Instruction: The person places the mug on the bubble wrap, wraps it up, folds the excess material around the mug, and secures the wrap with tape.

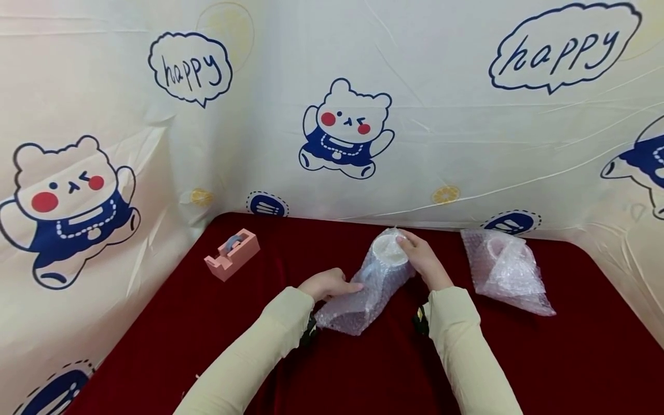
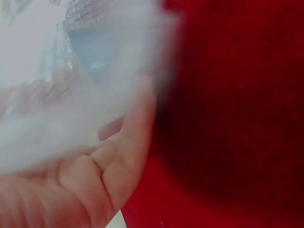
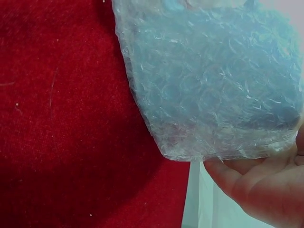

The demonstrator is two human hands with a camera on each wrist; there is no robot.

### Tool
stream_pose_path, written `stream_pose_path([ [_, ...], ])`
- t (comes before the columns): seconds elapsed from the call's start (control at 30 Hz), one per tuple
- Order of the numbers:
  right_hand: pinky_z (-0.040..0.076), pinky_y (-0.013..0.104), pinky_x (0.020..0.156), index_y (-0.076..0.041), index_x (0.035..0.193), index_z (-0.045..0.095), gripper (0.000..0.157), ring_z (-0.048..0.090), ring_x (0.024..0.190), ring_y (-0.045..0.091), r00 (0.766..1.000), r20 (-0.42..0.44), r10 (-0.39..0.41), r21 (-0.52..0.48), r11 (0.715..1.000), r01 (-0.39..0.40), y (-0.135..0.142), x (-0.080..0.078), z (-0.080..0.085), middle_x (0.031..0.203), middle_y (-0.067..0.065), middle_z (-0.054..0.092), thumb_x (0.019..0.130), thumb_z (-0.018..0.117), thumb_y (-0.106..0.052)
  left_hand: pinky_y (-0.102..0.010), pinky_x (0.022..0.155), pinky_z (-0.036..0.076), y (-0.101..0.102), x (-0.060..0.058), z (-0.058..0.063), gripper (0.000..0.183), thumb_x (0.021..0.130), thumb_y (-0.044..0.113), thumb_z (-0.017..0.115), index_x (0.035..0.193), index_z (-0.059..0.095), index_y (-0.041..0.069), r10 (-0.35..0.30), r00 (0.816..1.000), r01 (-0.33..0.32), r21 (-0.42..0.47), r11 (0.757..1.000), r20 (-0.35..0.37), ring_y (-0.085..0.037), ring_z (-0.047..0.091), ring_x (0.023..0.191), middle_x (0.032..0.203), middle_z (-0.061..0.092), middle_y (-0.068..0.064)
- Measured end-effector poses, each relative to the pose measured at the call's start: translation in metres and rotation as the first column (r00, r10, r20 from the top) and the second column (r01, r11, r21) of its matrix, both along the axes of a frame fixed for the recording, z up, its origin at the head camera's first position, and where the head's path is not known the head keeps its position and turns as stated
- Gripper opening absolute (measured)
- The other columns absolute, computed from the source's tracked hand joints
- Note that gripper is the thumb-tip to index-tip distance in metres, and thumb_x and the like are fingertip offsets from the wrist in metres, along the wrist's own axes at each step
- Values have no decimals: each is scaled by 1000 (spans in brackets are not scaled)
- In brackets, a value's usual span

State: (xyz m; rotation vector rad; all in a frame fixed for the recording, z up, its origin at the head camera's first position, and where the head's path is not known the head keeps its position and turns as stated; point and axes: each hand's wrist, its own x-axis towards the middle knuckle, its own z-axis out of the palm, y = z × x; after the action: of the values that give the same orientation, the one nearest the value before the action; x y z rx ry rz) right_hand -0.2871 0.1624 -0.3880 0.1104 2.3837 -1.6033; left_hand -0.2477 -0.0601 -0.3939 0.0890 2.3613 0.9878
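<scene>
Bubble wrap (image 1: 358, 300) lies around a cup-like thing (image 1: 390, 249) with a white round end and a light blue body, tilted above the red cloth. My right hand (image 1: 422, 256) grips its upper right side, with the thumb by the white end. In the right wrist view, the fingers of that hand (image 3: 266, 183) hold the lower corner of the wrap, and blue shows through the bubbles. At the lower left, my left hand (image 1: 329, 283) pinches the loose part of the wrap between thumb and fingers. The left wrist view is blurred, the sheet covering most fingers.
A pink tape dispenser (image 1: 236, 256) with a blue-grey roll stands at the left of the red-covered table (image 1: 218, 323). Another bubble-wrapped bundle (image 1: 508, 271), with a pale pinkish ring shape inside, lies at the right. A printed white curtain (image 1: 441, 144) closes off the back and sides.
</scene>
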Motion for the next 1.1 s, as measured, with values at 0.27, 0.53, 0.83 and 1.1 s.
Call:
stream_pose_path([
  [0.27,22,55,116,-17,153,23,53,17,146,37,1000,13,-6,-4,1000,6,-1,-1,-2,160,15,17,104,35,-35,-41,99,47,-1,-8,9,46,87,27,66,119,57,-5,62,994,-53,95,994,-90,-28,55,117,131,56,-17],
  [0.53,21,54,117,-15,152,24,54,17,146,37,1000,-1,-8,19,1000,8,-1,-2,0,159,15,18,104,36,-34,-30,80,55,-17,-22,8,33,96,3,43,128,52,1,-12,994,-29,382,924,105,-12,61,80,111,59,-11],
  [0.83,23,52,117,-13,152,26,52,21,145,37,999,-33,-15,36,999,16,-2,-1,2,158,17,21,104,38,-31,-40,97,50,-26,-14,10,20,98,17,52,117,50,11,-317,932,353,243,904,-177,-24,57,114,121,58,-11],
  [1.1,34,49,111,-11,149,32,51,33,139,35,988,-124,-94,108,988,108,-6,2,-4,155,18,29,102,45,-25,-47,104,44,-7,-8,-7,12,94,20,59,101,62,10,-84,840,203,167,965,-535,-33,47,129,144,43,-19],
])
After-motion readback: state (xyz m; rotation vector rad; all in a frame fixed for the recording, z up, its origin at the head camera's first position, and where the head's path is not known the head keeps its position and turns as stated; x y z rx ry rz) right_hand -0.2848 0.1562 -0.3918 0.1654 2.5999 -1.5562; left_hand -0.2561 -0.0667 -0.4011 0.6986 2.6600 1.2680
